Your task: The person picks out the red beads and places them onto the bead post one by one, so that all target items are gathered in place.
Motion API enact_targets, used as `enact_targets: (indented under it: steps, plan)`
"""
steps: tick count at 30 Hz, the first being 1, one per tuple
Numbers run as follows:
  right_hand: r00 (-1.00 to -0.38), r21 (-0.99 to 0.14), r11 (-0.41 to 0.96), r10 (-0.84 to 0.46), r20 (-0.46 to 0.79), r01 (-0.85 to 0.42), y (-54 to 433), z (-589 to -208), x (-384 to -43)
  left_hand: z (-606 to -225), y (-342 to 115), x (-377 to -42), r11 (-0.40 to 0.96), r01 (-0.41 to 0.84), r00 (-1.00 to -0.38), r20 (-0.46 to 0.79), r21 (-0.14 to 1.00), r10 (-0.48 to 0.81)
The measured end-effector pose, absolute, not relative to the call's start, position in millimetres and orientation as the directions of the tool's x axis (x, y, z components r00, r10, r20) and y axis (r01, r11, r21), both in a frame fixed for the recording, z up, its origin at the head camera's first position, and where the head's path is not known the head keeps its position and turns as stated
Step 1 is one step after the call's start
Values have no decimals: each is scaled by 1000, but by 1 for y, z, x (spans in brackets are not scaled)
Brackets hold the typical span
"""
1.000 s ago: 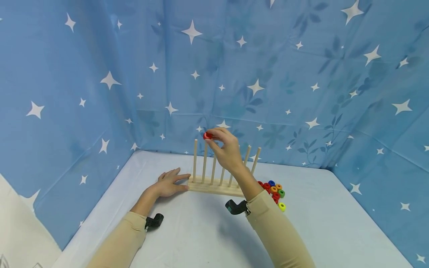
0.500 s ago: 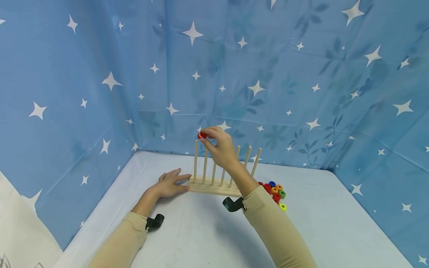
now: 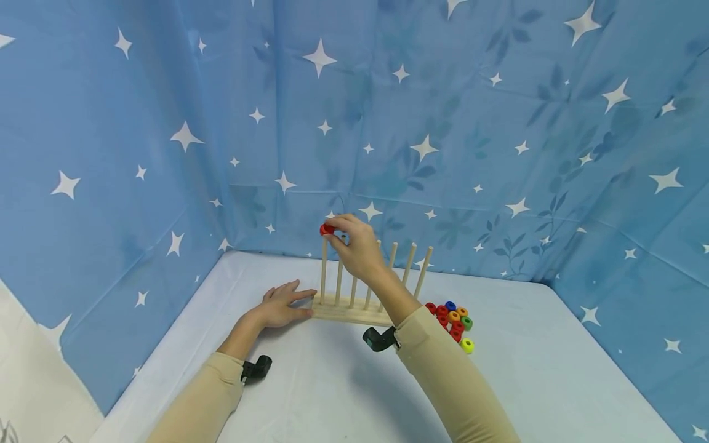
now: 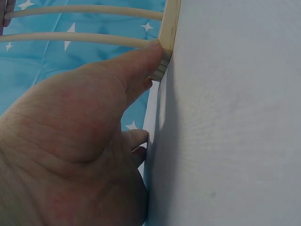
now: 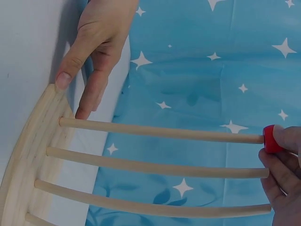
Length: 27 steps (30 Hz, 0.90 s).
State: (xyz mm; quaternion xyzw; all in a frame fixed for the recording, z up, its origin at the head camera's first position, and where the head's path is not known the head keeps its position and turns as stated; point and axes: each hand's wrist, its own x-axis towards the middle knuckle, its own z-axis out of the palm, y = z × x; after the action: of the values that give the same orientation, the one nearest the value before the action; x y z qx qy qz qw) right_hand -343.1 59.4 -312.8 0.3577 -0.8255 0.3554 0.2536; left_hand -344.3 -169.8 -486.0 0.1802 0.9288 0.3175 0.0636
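Observation:
My right hand (image 3: 357,249) pinches a red ring-shaped bead (image 3: 325,229) between thumb and fingers, at the top of the leftmost wooden peg (image 3: 324,271). In the right wrist view the red bead (image 5: 270,139) sits right at the peg's tip, its hole hidden. The peg is one of several rising from a long wooden base (image 3: 349,314). With fingers extended, my left hand (image 3: 279,306) touches the left end of that base, thumb at the front corner and index finger at the back. The left thumb (image 4: 141,59) overlaps the base's end in the left wrist view.
Right of the base lies a loose cluster of red, blue, orange and green beads (image 3: 454,316), with a yellow bead (image 3: 467,346) nearest the front. A white cloth (image 3: 310,394) covers the table. Blue star-patterned curtains (image 3: 388,111) enclose the back and sides.
My right hand has moved left and slightly down, bringing the red bead from near the second peg to the top of the leftmost one. The left hand stays at the base's end.

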Motion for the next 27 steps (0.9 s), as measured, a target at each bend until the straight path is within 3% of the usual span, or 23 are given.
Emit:
enact_targets:
  steps: [14, 27]
  plan:
    - [-635, -381, 539, -432, 640, -751, 57, -313, -342, -471, -168, -332, 725, 318, -917, 3, 611, 399]
    - [-654, -378, 568, -426, 626, -731, 57, -315, -343, -484, -170, -341, 739, 300, -926, -3, 603, 378]
